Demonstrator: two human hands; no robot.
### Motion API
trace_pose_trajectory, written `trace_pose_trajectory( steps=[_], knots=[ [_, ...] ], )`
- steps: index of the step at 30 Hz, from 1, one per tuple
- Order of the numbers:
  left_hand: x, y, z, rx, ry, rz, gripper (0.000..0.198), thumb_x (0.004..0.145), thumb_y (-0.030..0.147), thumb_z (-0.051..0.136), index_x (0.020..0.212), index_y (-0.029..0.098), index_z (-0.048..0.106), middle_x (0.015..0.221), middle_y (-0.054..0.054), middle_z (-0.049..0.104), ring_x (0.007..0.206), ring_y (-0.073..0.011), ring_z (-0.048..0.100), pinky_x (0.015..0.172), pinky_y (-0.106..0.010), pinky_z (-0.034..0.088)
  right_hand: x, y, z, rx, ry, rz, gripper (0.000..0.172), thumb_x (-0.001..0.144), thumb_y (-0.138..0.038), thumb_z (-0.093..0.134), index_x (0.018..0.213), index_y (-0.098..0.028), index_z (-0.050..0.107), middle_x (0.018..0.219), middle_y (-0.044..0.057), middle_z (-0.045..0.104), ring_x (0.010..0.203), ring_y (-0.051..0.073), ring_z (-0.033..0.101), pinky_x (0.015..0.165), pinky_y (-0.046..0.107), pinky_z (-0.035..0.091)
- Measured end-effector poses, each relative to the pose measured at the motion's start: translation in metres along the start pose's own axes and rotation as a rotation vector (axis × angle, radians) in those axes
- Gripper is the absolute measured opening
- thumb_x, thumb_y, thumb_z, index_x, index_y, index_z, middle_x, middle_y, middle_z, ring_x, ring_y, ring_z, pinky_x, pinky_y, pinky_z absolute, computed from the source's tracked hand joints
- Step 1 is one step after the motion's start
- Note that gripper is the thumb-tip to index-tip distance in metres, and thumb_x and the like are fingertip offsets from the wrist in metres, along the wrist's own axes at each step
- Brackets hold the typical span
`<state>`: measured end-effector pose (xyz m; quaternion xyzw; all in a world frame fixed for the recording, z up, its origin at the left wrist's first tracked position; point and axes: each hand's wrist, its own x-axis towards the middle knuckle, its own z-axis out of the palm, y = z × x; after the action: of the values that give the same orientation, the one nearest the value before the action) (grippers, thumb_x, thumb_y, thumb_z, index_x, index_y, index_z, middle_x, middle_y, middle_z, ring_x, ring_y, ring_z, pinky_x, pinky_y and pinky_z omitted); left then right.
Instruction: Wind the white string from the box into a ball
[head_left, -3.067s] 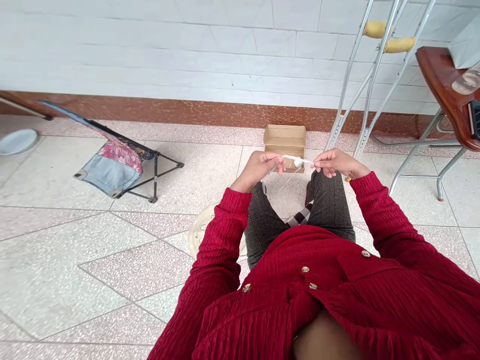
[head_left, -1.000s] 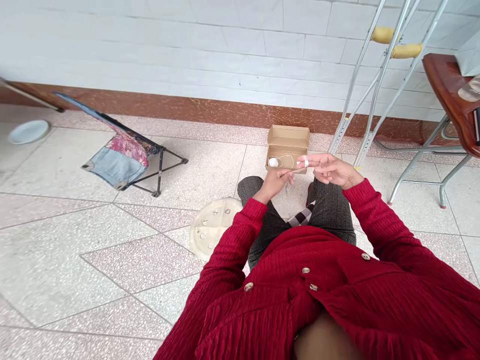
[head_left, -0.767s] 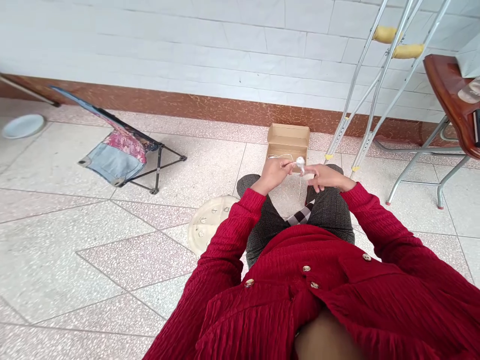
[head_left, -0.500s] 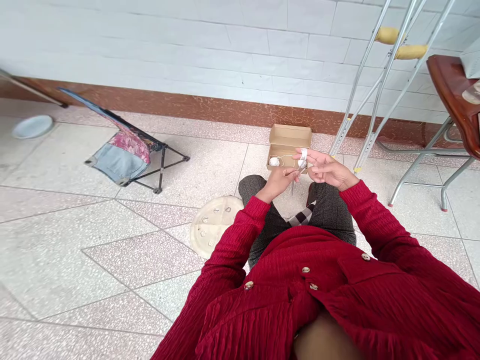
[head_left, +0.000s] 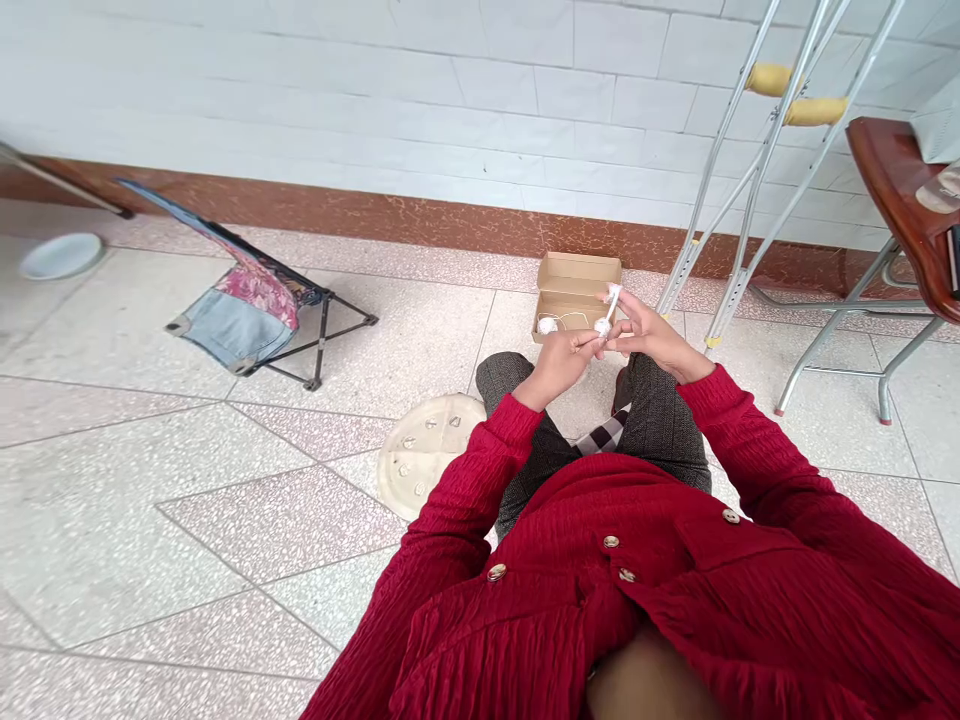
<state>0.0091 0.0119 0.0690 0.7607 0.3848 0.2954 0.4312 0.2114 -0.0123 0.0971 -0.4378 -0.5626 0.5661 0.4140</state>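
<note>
White yarn (head_left: 613,303) is held between the two hands, right of frame center. By the left hand (head_left: 564,358), the yarn is pinched at the fingertips, thumb and finger closed together. On the right hand (head_left: 651,332), the yarn is looped around a raised finger near its tip and run down in a taut strip to the left fingertips. The right thumb is brought close to the left fingertips; whether yarn is gripped there too cannot be told.

Just above the hands, an open box (head_left: 579,268) is set on the floor near the wall (head_left: 375,95). A ball (head_left: 548,325) of white yarn is seen at its left end, a second ball (head_left: 602,326) at its right end, the latter partly covered by fingers. A thin loose strand is seen between them.

A round cover (head_left: 420,440) is placed lower left of the hands, partly hidden by a red sleeve (head_left: 457,480). A folding chair (head_left: 251,312) is stood left of center, a basin (head_left: 61,257) at far left. Crutches (head_left: 816,111) are stood upper right, beside a table (head_left: 885,165) cut off by the right edge.
</note>
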Motion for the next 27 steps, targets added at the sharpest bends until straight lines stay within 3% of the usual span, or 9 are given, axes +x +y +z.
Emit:
trace_pose_trajectory(
  steps=[4, 8, 10, 12, 14, 16, 18, 22, 27],
  knots=[
    [0.002, -0.016, -0.002, -0.058, 0.022, -0.109, 0.033, 0.094, 0.034, 0.057, 0.07, 0.017, 0.073, 0.061, 0.002, 0.064, 0.058, -0.0129, 0.051, 0.062, -0.027, 0.039, -0.018, -0.021, -0.002, 0.288, -0.338, 0.021, 0.065, 0.082, -0.032, 0.078, 0.144, -0.027, 0.06, 0.151, 0.015, 0.057, 0.05, 0.001, 0.038, 0.041, 0.02, 0.03],
    [0.017, -0.025, -0.022, -0.064, 0.13, -0.084, 0.028, 0.092, 0.029, 0.058, 0.072, 0.017, 0.074, 0.074, -0.001, 0.073, 0.072, -0.016, 0.062, 0.072, -0.028, 0.045, -0.024, -0.014, -0.008, 0.13, -0.524, 0.145, 0.053, 0.086, -0.032, 0.078, 0.136, -0.021, 0.067, 0.133, 0.014, 0.068, 0.048, 0.0, 0.034, 0.039, 0.017, 0.025],
    [0.022, -0.02, -0.028, -0.01, 0.155, -0.027, 0.027, 0.092, 0.031, 0.06, 0.076, 0.018, 0.076, 0.08, -0.002, 0.075, 0.077, -0.0174, 0.065, 0.076, -0.028, 0.046, -0.018, -0.002, -0.009, -0.047, -0.451, 0.198, 0.054, 0.083, -0.03, 0.08, 0.135, -0.022, 0.067, 0.128, 0.011, 0.07, 0.049, 0.001, 0.041, 0.04, 0.016, 0.032],
    [0.021, -0.009, -0.027, 0.054, 0.129, 0.032, 0.026, 0.093, 0.033, 0.061, 0.077, 0.018, 0.076, 0.081, -0.002, 0.075, 0.078, -0.0176, 0.065, 0.077, -0.028, 0.045, -0.009, 0.007, -0.008, -0.194, -0.245, 0.206, 0.065, 0.079, -0.025, 0.082, 0.141, -0.024, 0.063, 0.126, 0.009, 0.069, 0.05, 0.002, 0.049, 0.041, 0.017, 0.039],
    [0.015, 0.001, -0.019, 0.083, 0.082, 0.07, 0.028, 0.095, 0.032, 0.06, 0.076, 0.018, 0.075, 0.079, -0.002, 0.074, 0.077, -0.0173, 0.064, 0.077, -0.028, 0.044, 0.0, 0.01, -0.005, -0.225, -0.034, 0.145, 0.08, 0.075, -0.021, 0.083, 0.149, -0.029, 0.054, 0.139, 0.01, 0.063, 0.053, 0.004, 0.053, 0.044, 0.019, 0.043],
    [0.007, 0.006, -0.01, 0.066, 0.047, 0.077, 0.029, 0.097, 0.031, 0.057, 0.076, 0.018, 0.074, 0.078, -0.002, 0.073, 0.076, -0.0169, 0.064, 0.076, -0.028, 0.045, 0.004, 0.003, -0.002, -0.124, 0.032, 0.047, 0.09, 0.073, -0.02, 0.084, 0.154, -0.035, 0.047, 0.157, 0.01, 0.048, 0.059, 0.004, 0.055, 0.047, 0.02, 0.045],
    [0.002, 0.004, -0.002, 0.037, 0.026, 0.044, 0.03, 0.097, 0.03, 0.057, 0.077, 0.018, 0.075, 0.076, -0.001, 0.073, 0.073, -0.0163, 0.063, 0.074, -0.028, 0.045, 0.002, -0.01, 0.002, 0.049, -0.037, -0.02, 0.088, 0.074, -0.022, 0.084, 0.153, -0.038, 0.047, 0.165, 0.008, 0.039, 0.063, 0.005, 0.052, 0.048, 0.02, 0.044],
    [0.007, -0.012, -0.004, -0.029, 0.053, -0.073, 0.028, 0.095, 0.031, 0.06, 0.076, 0.017, 0.077, 0.071, 0.0, 0.072, 0.069, -0.0161, 0.062, 0.071, -0.028, 0.045, -0.015, -0.028, 0.006, 0.281, -0.267, -0.025, 0.073, 0.08, -0.029, 0.08, 0.148, -0.031, 0.055, 0.156, 0.012, 0.052, 0.056, 0.003, 0.041, 0.044, 0.02, 0.034],
    [0.026, -0.017, -0.024, -0.04, 0.188, -0.054, 0.019, 0.091, 0.028, 0.066, 0.087, 0.018, 0.081, 0.091, -0.004, 0.079, 0.086, -0.0203, 0.069, 0.081, -0.03, 0.049, -0.024, -0.013, 0.002, 0.095, -0.428, 0.124, 0.051, 0.082, -0.032, 0.079, 0.13, -0.021, 0.068, 0.123, 0.01, 0.069, 0.053, 0.004, 0.042, 0.045, 0.02, 0.034]
  ],
)
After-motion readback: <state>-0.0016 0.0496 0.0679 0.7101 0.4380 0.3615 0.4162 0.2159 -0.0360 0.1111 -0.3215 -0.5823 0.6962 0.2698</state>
